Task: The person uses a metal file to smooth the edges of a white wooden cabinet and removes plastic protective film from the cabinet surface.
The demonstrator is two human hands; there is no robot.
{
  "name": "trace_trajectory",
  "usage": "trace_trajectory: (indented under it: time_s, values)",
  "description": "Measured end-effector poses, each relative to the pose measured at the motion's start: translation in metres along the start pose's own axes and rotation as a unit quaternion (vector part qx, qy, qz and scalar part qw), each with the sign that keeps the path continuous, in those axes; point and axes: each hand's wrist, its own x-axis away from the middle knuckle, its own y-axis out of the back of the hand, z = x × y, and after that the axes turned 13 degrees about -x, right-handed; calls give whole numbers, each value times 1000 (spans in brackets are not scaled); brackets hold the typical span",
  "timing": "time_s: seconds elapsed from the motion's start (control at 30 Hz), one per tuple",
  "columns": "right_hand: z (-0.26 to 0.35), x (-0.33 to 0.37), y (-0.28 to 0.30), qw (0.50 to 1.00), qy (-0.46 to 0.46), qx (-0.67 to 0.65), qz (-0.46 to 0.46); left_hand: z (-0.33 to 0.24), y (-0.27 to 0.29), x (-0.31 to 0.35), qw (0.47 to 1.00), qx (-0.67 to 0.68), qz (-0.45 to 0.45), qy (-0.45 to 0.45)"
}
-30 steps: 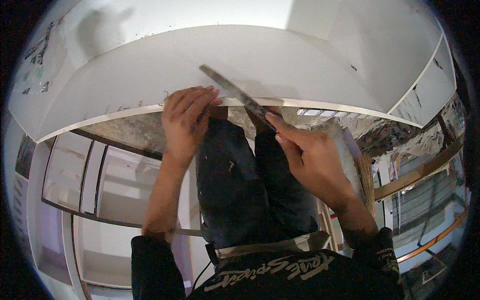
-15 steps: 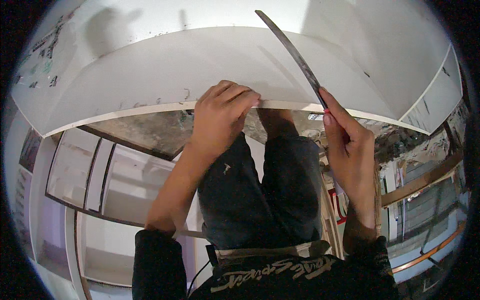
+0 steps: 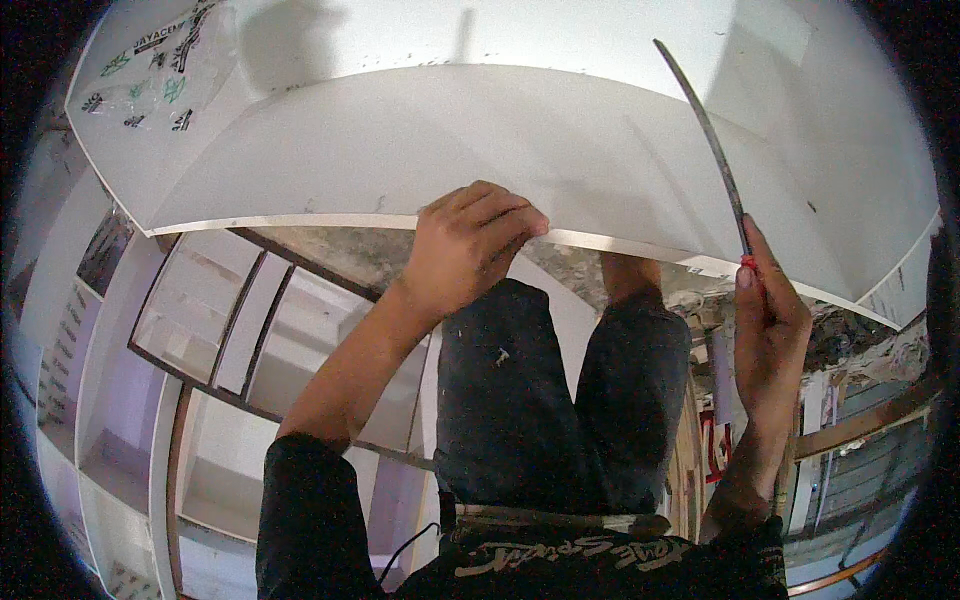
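A large white panel (image 3: 350, 165), part of a box-like cabinet, spans the far side, with a thin pale edge (image 3: 620, 245) facing me. My left hand (image 3: 465, 240) is closed at that edge, its fingers bent over the rim; the fingertips are partly hidden. To the right, my right hand (image 3: 772, 325) grips a long, thin, dark metal file (image 3: 708, 130) by its red handle end (image 3: 748, 261). The file points up and slightly left, in front of the white panel. Most of its handle is hidden in my palm.
White cabinet frames (image 3: 225, 320) with dark edges stand at the lower left. Clear plastic film (image 3: 165, 75) with printing clings to the upper left. My legs (image 3: 520, 400) are below the edge. Rubble (image 3: 870, 345) and a wooden bar (image 3: 870, 418) are at the right.
The view has shifted, so the panel and hands appear farther right and lower. The file has turned more upright and shows narrower. My left hand remains at the panel's edge.
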Motion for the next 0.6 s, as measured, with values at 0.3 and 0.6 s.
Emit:
trace_trajectory:
  time_s: [0.3,0.6]
  values:
    - [51,-4,-83,997,75,21,24,117,97,76,999,-23,18,42]
    - [101,-10,-145,994,87,-12,65,347,269,301,891,-267,-192,314]
